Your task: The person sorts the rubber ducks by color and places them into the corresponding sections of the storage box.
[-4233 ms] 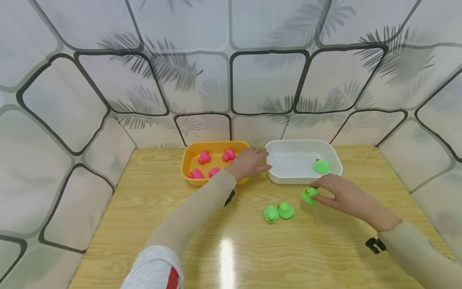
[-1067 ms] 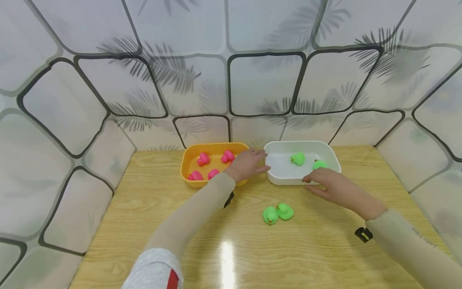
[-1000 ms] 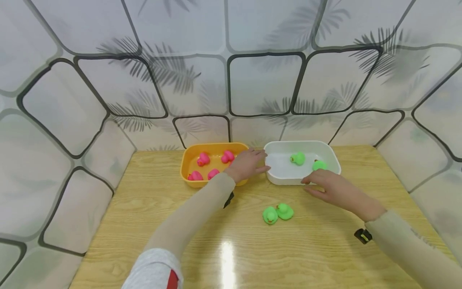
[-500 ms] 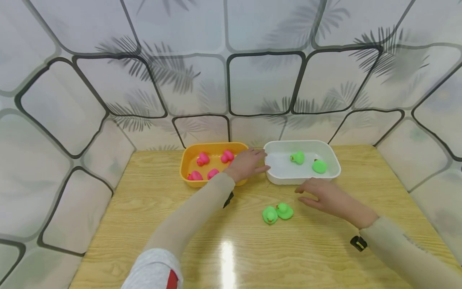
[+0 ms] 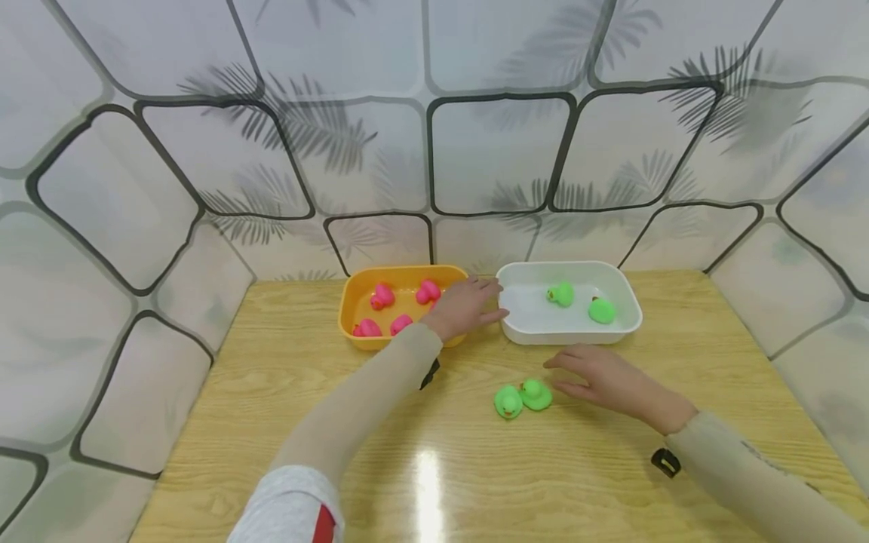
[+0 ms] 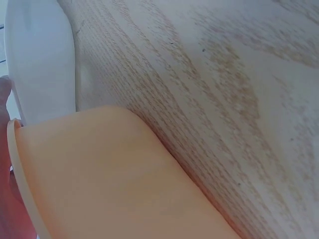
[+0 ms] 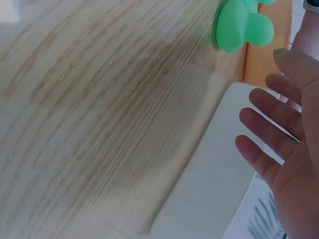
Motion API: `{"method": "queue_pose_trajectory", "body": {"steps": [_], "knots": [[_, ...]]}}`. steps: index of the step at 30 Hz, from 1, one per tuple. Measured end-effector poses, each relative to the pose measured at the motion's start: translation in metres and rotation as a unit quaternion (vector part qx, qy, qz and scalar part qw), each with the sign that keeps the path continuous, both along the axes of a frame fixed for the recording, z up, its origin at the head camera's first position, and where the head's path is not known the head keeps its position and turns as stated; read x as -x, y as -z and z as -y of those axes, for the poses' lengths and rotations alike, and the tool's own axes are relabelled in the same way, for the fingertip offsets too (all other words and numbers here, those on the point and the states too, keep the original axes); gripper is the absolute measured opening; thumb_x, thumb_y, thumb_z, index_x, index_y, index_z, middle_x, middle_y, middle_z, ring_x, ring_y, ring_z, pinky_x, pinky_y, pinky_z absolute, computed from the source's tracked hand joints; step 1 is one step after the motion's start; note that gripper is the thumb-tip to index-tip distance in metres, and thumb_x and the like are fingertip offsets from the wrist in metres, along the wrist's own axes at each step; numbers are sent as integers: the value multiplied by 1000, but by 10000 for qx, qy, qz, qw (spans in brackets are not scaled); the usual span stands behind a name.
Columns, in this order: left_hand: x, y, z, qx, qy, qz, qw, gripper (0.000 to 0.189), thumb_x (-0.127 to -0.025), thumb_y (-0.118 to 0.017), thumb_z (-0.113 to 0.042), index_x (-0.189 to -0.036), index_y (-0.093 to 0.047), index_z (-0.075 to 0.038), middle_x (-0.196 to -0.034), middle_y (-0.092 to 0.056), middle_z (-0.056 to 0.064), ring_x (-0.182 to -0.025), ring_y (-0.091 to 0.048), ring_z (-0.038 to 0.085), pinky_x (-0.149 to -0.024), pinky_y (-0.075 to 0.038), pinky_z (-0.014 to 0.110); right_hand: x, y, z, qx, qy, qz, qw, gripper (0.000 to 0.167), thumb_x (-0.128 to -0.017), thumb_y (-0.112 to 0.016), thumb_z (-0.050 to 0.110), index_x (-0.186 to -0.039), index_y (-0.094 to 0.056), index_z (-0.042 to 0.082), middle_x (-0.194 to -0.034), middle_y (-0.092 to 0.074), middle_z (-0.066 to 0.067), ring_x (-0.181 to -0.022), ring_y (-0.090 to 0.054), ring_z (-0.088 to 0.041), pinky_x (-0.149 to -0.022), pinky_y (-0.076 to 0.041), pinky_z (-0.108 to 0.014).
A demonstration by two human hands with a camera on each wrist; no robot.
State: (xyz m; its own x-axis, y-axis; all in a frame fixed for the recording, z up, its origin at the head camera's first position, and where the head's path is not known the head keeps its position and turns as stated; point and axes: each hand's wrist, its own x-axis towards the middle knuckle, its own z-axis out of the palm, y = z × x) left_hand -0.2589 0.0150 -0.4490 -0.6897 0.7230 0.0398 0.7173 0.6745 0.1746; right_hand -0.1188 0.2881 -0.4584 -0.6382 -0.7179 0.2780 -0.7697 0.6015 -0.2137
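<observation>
My left hand (image 5: pixel 467 308) lies over the right end of the orange basin (image 5: pixel 345 309), its fingertips at the left rim of the white basin (image 5: pixel 543 337). It grips nothing that I can see. My right hand (image 5: pixel 604 383) hovers in front of the white basin with relaxed, parted fingers and an empty palm, as the right wrist view also shows. Just left of its fingertips, a green rubber duck (image 5: pixel 537 394) sits against another green rubber duck (image 5: pixel 508 403) on the table. Inside the white basin are two more green ducks (image 5: pixel 560 294). Several pink rubber ducks (image 5: pixel 382 296) lie in the orange basin, partly hidden by my left arm.
Both basins stand side by side at the back of the wooden table (image 5: pixel 285 392), close to the patterned wall (image 5: pixel 502 158). Similar panels rise on the left and right. My left forearm (image 5: pixel 360 400) crosses the table in front of the orange basin.
A green duck that my right hand held is now in the white basin. My right hand, emptied, has moved left and nearer toward the two ducks on the table. The left hand stays put.
</observation>
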Motion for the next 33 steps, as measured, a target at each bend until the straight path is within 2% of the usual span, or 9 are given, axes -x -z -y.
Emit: {"method": "queue_pose_trajectory", "body": {"steps": [11, 23, 33], "knots": [[1, 2, 0, -1, -5, 8, 10000, 62, -106, -54, -54, -150, -54, -12, -155, -54, 7, -145, -47, 26, -120, -37, 39, 3, 7, 4, -95, -203, 93, 9997, 36, -87, -84, 18, -120, -74, 5, -109, -71, -2, -98, -68, -18, -86, -59, -41], [1, 0, -1, -4, -8, -17, 10000, 60, -105, -56, -53, -148, -56, -10, -154, -55, 8, -144, -49, 26, -119, -39, 39, -2, 10, 10, -341, -103, 633, 9974, 32, -94, -78, 20, -123, -73, 8, -115, -71, -1, -103, -67, -19, -90, -58, -42], [0, -1, -1, -5, -54, 40, 10000, 60, -105, -57, -52, -148, -56, -11, -154, -55, 8, -144, -48, 27, -120, -38, 41, -5, 9, 14, -482, -67, 697, 9964, 32, -94, -76, 20, -123, -73, 7, -112, -71, -1, -101, -66, -18, -88, -58, -41]]}}
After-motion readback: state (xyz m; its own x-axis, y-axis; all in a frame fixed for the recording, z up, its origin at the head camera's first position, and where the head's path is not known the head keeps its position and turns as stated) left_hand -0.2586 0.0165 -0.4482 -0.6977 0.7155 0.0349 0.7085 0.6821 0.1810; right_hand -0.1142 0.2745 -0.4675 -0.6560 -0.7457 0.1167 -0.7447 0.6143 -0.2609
